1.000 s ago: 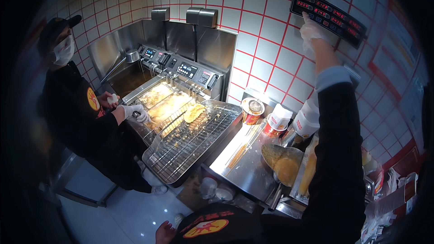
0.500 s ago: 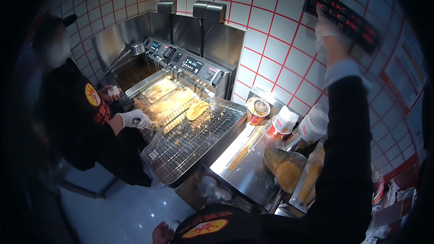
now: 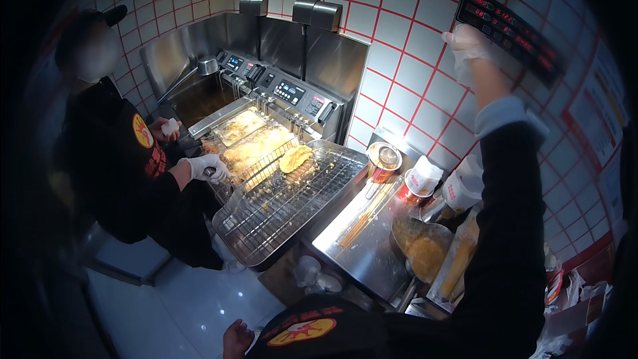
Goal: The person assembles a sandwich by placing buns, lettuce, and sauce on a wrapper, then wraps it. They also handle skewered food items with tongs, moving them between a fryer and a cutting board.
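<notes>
My right hand (image 3: 467, 46), in a clear glove, is raised high at the right, just below the left end of a black wall timer panel (image 3: 508, 34) with red lit digits. It holds nothing; its fingers are loosely bent and the thumb stands apart. At the lower edge my bare left hand (image 3: 238, 339) hangs low with its fingers curled in, and nothing shows in it. Below my right arm sits a metal scoop (image 3: 420, 242) beside a narrow tray of yellowish food (image 3: 460, 262).
At left a co-worker (image 3: 133, 153) grips a tool handle over the fryer (image 3: 266, 139) with a gloved hand. A fried piece (image 3: 295, 158) lies on the wire rack (image 3: 266, 216). Skewers (image 3: 365, 216), a red can (image 3: 383, 161) and paper-topped cups (image 3: 422, 179) stand on the steel counter.
My right hand has drawn back from the timer panel's buttons, and its pointing finger has folded. My left hand stays low. The co-worker's gloved hand has shifted slightly.
</notes>
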The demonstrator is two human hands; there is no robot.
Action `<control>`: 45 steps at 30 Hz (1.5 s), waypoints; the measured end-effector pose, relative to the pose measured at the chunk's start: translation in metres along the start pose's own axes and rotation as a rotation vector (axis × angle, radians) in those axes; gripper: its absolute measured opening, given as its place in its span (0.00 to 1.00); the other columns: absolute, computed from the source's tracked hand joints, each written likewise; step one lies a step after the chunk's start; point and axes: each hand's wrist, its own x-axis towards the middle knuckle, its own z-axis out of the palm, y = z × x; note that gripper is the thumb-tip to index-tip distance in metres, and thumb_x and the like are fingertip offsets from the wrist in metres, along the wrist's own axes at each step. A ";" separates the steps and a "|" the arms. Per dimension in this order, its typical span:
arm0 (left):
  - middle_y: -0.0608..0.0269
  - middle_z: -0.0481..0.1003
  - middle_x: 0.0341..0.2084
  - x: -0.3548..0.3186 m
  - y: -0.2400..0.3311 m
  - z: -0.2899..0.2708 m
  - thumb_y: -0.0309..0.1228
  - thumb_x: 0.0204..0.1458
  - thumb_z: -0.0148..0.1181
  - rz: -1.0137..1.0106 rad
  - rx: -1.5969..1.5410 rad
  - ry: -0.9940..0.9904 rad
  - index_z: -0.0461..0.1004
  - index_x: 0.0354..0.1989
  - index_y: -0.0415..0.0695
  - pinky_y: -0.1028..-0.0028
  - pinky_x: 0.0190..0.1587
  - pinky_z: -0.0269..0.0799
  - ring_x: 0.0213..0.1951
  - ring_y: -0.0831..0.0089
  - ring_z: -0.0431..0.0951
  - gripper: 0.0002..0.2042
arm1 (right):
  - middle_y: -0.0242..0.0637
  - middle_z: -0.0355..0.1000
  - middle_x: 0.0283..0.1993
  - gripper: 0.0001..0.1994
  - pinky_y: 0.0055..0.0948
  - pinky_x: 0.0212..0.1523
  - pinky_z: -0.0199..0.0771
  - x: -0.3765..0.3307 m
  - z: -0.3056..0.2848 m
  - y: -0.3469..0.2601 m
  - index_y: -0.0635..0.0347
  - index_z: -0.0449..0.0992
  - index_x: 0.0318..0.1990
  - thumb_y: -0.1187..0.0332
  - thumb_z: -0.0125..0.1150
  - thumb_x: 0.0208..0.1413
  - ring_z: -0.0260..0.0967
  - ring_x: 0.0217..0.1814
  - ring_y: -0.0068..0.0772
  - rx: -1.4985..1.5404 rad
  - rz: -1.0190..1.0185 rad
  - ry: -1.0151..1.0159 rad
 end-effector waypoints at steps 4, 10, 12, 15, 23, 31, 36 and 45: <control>0.63 0.71 0.26 0.057 -0.003 -0.031 0.32 0.52 0.51 -0.342 -0.173 0.034 0.72 0.31 0.48 0.68 0.43 0.66 0.31 0.67 0.70 0.05 | 0.48 0.68 0.53 0.16 0.38 0.56 0.65 0.000 0.013 -0.009 0.59 0.74 0.49 0.65 0.47 0.55 0.66 0.55 0.47 -0.015 0.024 -0.043; 0.65 0.68 0.21 0.095 -0.022 -0.066 0.29 0.49 0.53 -0.652 -0.624 -0.073 0.69 0.34 0.48 0.68 0.34 0.64 0.23 0.69 0.64 0.05 | 0.48 0.68 0.53 0.16 0.39 0.56 0.65 0.016 0.059 0.021 0.58 0.73 0.48 0.68 0.45 0.54 0.66 0.56 0.49 0.083 -0.011 0.014; 0.65 0.68 0.21 0.093 -0.022 -0.062 0.28 0.49 0.53 -0.395 -0.191 -0.019 0.69 0.34 0.47 0.68 0.34 0.64 0.24 0.70 0.64 0.04 | 0.48 0.69 0.52 0.15 0.39 0.55 0.66 0.003 0.087 0.016 0.58 0.74 0.47 0.68 0.46 0.54 0.66 0.55 0.49 0.102 -0.031 -0.051; 0.64 0.68 0.22 0.084 -0.020 -0.050 0.28 0.50 0.54 -0.399 -0.148 0.038 0.69 0.34 0.46 0.67 0.36 0.65 0.25 0.70 0.65 0.04 | 0.49 0.69 0.51 0.15 0.39 0.54 0.67 -0.055 0.145 -0.005 0.58 0.74 0.47 0.68 0.47 0.53 0.67 0.54 0.50 0.059 -0.035 -0.231; 0.62 0.68 0.27 0.075 -0.018 -0.051 0.29 0.52 0.54 -0.370 -0.073 0.030 0.69 0.38 0.45 0.65 0.43 0.67 0.30 0.69 0.66 0.06 | 0.51 0.73 0.38 0.12 0.40 0.45 0.70 -0.246 0.284 -0.089 0.63 0.77 0.34 0.67 0.50 0.47 0.71 0.43 0.48 0.127 -0.328 -0.349; 0.63 0.69 0.27 0.069 -0.021 -0.059 0.30 0.53 0.54 -0.367 -0.016 0.036 0.69 0.39 0.45 0.65 0.42 0.70 0.30 0.69 0.68 0.06 | 0.25 0.53 0.17 0.14 0.24 0.20 0.54 -0.453 0.257 -0.158 0.55 0.58 0.21 0.70 0.56 0.52 0.49 0.21 0.16 1.391 0.123 -0.310; 0.64 0.69 0.27 0.068 -0.019 -0.047 0.29 0.53 0.53 -0.366 0.057 0.085 0.69 0.39 0.46 0.67 0.42 0.70 0.28 0.70 0.68 0.06 | 0.42 0.67 0.23 0.06 0.34 0.30 0.66 -0.535 0.209 -0.153 0.60 0.71 0.33 0.69 0.51 0.53 0.67 0.27 0.40 1.285 -0.257 -0.535; 0.63 0.71 0.24 0.074 -0.017 -0.030 0.28 0.54 0.52 -0.408 0.185 -0.013 0.70 0.39 0.45 0.66 0.41 0.71 0.27 0.69 0.70 0.06 | 0.38 0.66 0.20 0.16 0.33 0.28 0.66 -0.546 0.168 -0.134 0.62 0.69 0.49 0.70 0.50 0.52 0.66 0.23 0.31 1.260 -0.253 -0.948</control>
